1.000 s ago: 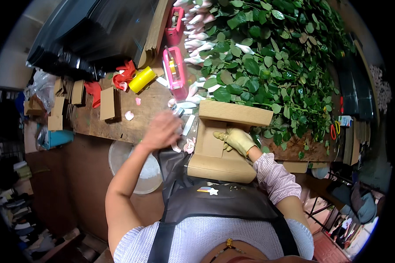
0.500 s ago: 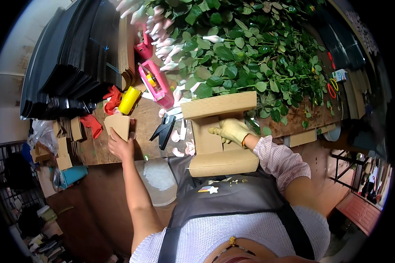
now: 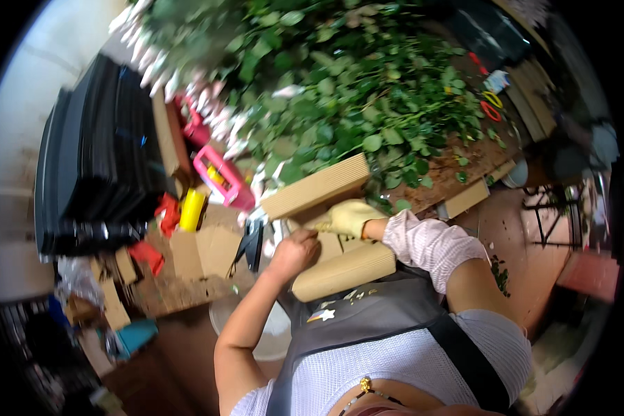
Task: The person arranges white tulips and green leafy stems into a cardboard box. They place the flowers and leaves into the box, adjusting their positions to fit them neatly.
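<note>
A piece of corrugated cardboard (image 3: 319,186) with raised, folded sides lies at the table's front edge, against my dark apron. My right hand (image 3: 350,220), in a pale yellow glove, rests inside it, its fingers stretched leftward. At the cardboard's left end, my bare left hand (image 3: 295,254) is closed, its fingertips meeting the glove's. What the left fingers hold, if anything, is hidden. Left of this hand lie a black stapler (image 3: 252,244) and some flat brown cardboard (image 3: 211,251).
Leafy rose stems (image 3: 353,104) with wrapped pale heads cover the far table. A pink tape dispenser (image 3: 225,179), a yellow roll (image 3: 192,210) and a stack of black sheets (image 3: 107,149) stand left. Scissors (image 3: 491,105) lie far right.
My left hand has left the small cardboard at the left and come right to the corrugated cardboard, beside the glove. The view has turned, and the corrugated cardboard looks more tilted.
</note>
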`<state>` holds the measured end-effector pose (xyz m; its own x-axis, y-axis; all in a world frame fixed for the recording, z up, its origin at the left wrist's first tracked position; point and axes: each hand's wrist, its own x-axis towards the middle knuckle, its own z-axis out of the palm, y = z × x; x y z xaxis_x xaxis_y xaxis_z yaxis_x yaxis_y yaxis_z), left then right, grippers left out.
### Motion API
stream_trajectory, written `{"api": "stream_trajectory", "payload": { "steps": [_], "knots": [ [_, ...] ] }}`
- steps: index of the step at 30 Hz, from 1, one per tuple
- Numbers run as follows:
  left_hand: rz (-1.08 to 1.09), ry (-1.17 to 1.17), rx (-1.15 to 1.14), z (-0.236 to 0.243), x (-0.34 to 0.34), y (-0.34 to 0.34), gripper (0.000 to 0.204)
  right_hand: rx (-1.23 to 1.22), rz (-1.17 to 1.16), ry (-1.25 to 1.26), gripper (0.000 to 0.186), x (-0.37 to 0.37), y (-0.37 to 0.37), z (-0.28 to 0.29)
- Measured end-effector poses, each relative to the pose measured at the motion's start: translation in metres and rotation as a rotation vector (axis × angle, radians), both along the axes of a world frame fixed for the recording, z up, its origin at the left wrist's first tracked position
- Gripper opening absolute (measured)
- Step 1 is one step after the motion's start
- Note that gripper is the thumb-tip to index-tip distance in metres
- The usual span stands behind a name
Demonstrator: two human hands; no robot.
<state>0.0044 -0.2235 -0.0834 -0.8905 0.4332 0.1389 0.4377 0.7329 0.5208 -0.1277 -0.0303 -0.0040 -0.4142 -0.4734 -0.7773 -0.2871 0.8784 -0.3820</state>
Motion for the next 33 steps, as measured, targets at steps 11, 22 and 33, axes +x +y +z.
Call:
{"api": "stream_trajectory", "payload": {
  "steps": [11,22,33],
  "knots": [
    [0.039,-0.035,-0.027,0.007,0.005,0.011,0.024,-0.270,0.179,0.479,0.038,-0.006,0.058,-0.006],
    [0.206,0.130,0.073,0.018,0.027,-0.011,0.014,-0.080,-0.013,-0.040,0.049,0.003,0.035,-0.038],
    [0.909,-0.018,0.348,-0.013,0.001,-0.003,0.024,-0.118,-0.007,0.069,0.041,0.008,0.029,-0.037]
  ]
}}
